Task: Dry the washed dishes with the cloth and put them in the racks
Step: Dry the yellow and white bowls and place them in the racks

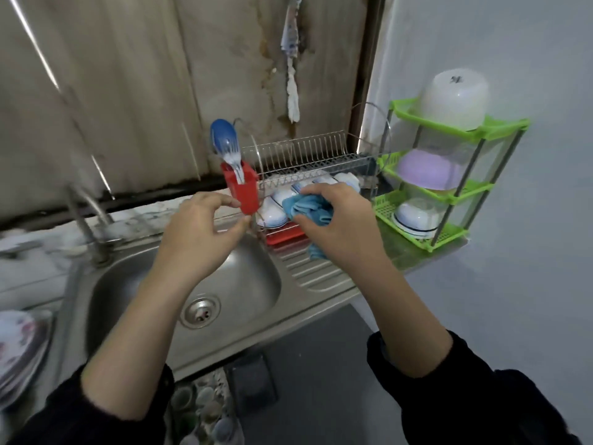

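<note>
My right hand [340, 226] grips a bunched blue cloth [308, 208] in front of the wire dish rack [308, 155]. My left hand [200, 232] is just left of the red cutlery holder [244, 191] on the rack's left end, thumb and forefinger curled at the holder's lower edge; whether they pinch it cannot be told. The holder carries a blue ladle [223, 136] and forks. White bowls [274, 213] lie upside down in the rack's lower tier over a red drip tray [284, 236].
A steel sink [244, 284] with a drain lies below my hands, its tap [86, 220] at the left. Patterned plates [19, 345] are stacked at the far left. A green three-tier shelf [449, 184] at the right holds upturned bowls and a clear container [454, 99].
</note>
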A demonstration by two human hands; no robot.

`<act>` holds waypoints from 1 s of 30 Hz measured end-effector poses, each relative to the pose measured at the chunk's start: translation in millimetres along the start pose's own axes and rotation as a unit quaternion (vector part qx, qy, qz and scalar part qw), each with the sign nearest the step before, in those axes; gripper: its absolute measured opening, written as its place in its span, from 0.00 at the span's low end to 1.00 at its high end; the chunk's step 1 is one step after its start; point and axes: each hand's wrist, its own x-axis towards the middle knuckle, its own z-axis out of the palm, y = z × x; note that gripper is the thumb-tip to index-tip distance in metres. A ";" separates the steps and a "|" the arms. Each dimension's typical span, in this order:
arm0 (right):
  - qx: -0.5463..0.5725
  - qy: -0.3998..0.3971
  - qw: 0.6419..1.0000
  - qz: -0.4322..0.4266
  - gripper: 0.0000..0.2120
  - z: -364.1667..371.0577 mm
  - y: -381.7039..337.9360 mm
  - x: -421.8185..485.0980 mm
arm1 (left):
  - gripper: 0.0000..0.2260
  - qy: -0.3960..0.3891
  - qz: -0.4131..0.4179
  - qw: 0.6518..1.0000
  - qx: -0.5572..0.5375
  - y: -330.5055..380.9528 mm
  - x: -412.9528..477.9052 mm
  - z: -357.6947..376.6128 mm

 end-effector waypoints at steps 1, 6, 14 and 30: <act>0.011 -0.017 1.000 -0.007 0.18 14.1 -11.1 -1.7 | 0.10 0.007 -0.011 1.000 0.006 -13.1 -6.3 -11.6; 0.062 -0.098 0.993 -0.034 0.18 93.7 -71.1 -11.5 | 0.16 0.023 -0.054 0.997 0.051 -91.7 -35.5 -70.7; 0.104 -0.186 0.976 -0.043 0.17 239.7 -183.8 -40.4 | 0.12 0.027 -0.156 0.980 0.120 -244.6 -85.9 -150.0; 0.110 -0.534 0.812 0.209 0.18 464.1 -268.7 -98.3 | 0.25 -0.080 -0.417 0.894 0.146 -460.2 -201.2 -178.6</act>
